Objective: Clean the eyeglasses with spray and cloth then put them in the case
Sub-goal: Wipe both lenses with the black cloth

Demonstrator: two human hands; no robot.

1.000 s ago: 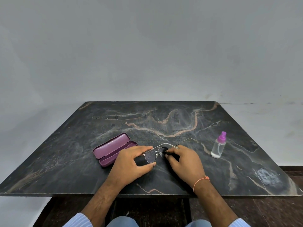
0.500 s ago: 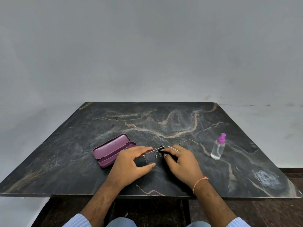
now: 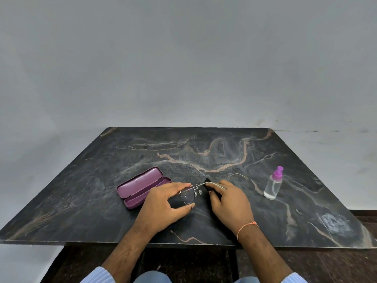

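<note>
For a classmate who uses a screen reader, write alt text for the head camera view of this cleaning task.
A person's left hand holds eyeglasses by one lens rim while the right hand rubs the other lens with a dark cloth, above a dark marble table. An open purple case lies to the left, and a spray bottle stands to the right.

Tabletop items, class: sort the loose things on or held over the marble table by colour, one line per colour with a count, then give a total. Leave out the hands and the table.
Purple: 1, the open glasses case
Clear with a purple cap: 1, the spray bottle
Silver metal: 1, the eyeglasses
Black: 1, the cloth
Total: 4
</note>
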